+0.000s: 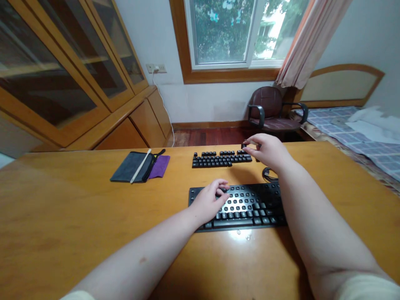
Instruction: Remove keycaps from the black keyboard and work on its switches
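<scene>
A black keyboard (233, 223) lies on the desk in front of me; its lower rows have keycaps, while bare key sockets show across the upper rows. My left hand (210, 203) rests on its left part, fingers bent and thumb apart, with nothing I can make out in its grasp. Beyond the keyboard, loose black keycaps (215, 160) stand in rows. My right hand (265, 151) is raised at the right end of these rows, pinching a small black keycap (243, 146) between thumb and fingertips. My right forearm hides the keyboard's right end.
A coiled black cable (267, 175) lies behind the keyboard. To the left, a dark grey pouch (125, 166) carries a pale thin stick (140, 166), beside a purple cloth (159, 166). An armchair (267, 104) stands past the desk's far edge, and a glass-fronted cabinet (103, 110) at the left.
</scene>
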The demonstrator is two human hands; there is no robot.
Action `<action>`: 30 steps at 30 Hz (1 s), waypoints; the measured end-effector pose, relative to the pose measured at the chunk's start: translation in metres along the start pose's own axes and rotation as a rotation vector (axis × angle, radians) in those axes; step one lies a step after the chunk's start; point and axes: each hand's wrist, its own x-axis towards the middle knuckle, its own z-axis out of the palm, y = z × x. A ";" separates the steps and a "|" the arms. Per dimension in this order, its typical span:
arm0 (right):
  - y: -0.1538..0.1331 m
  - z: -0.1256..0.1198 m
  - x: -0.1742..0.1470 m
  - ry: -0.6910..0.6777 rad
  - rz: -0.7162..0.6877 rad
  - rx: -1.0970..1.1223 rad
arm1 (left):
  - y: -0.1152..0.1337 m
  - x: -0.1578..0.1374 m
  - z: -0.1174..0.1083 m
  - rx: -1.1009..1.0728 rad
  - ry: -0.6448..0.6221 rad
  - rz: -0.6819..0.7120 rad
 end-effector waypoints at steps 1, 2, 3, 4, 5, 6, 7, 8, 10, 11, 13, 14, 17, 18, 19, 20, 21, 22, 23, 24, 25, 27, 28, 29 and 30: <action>0.005 0.009 0.003 -0.052 0.035 -0.043 | 0.000 0.000 0.000 0.005 -0.002 -0.003; 0.009 0.019 0.005 -0.138 0.054 -0.076 | 0.001 -0.001 0.000 0.007 -0.004 -0.006; 0.012 0.029 0.004 -0.222 0.074 -0.105 | 0.001 -0.001 0.000 0.008 -0.009 -0.006; 0.013 0.039 0.003 -0.289 0.086 -0.125 | 0.002 -0.001 -0.001 0.009 -0.011 -0.004; 0.012 0.047 0.002 -0.337 0.091 -0.141 | 0.003 -0.001 -0.001 0.010 -0.014 -0.001; 0.011 0.054 0.000 -0.367 0.088 -0.150 | 0.003 -0.001 -0.001 0.011 -0.016 0.002; 0.010 0.058 -0.002 -0.387 0.080 -0.153 | 0.004 -0.001 -0.002 0.013 -0.018 0.002; 0.009 0.061 -0.003 -0.404 0.075 -0.151 | 0.004 0.000 -0.002 0.013 -0.020 0.001; 0.008 0.064 -0.004 -0.430 0.071 -0.150 | 0.004 0.000 -0.002 0.012 -0.025 -0.005; 0.008 0.064 -0.004 -0.437 0.072 -0.154 | 0.004 0.000 -0.002 0.011 -0.029 -0.008; 0.010 0.066 -0.005 -0.435 0.072 -0.167 | 0.004 0.000 -0.001 0.008 -0.029 -0.009; 0.011 0.067 -0.005 -0.429 0.075 -0.174 | 0.004 0.000 -0.001 0.008 -0.027 -0.008; 0.015 0.070 -0.005 -0.420 0.113 -0.179 | 0.004 0.000 -0.001 0.010 -0.023 -0.005; 0.016 0.071 -0.005 -0.421 0.128 -0.177 | 0.004 0.000 -0.001 0.011 -0.024 -0.007; 0.017 0.072 -0.005 -0.421 0.138 -0.175 | 0.004 0.000 -0.001 0.011 -0.027 -0.010; 0.017 0.072 -0.005 -0.419 0.145 -0.175 | 0.004 0.000 -0.001 0.009 -0.030 -0.012; 0.018 0.073 -0.005 -0.416 0.149 -0.176 | 0.004 0.000 -0.001 0.007 -0.031 -0.012; 0.018 0.073 -0.005 -0.412 0.151 -0.180 | 0.004 0.000 -0.001 0.004 -0.031 -0.010; 0.018 0.074 -0.005 -0.408 0.154 -0.183 | 0.004 0.000 -0.001 0.002 -0.031 -0.006; 0.018 0.074 -0.005 -0.404 0.156 -0.186 | 0.003 0.000 -0.001 0.000 -0.031 -0.002; 0.018 0.074 -0.005 -0.403 0.159 -0.186 | 0.003 0.000 -0.001 0.000 -0.030 0.002; 0.017 0.074 -0.005 -0.397 0.159 -0.177 | 0.003 0.000 -0.001 0.004 -0.025 0.006; 0.017 0.074 -0.005 -0.393 0.154 -0.170 | 0.003 0.000 -0.001 0.009 -0.022 0.008; 0.017 0.073 -0.006 -0.387 0.147 -0.164 | 0.003 0.000 -0.001 0.015 -0.016 0.008; 0.016 0.073 -0.006 -0.381 0.140 -0.159 | 0.004 0.000 -0.001 0.021 -0.012 0.007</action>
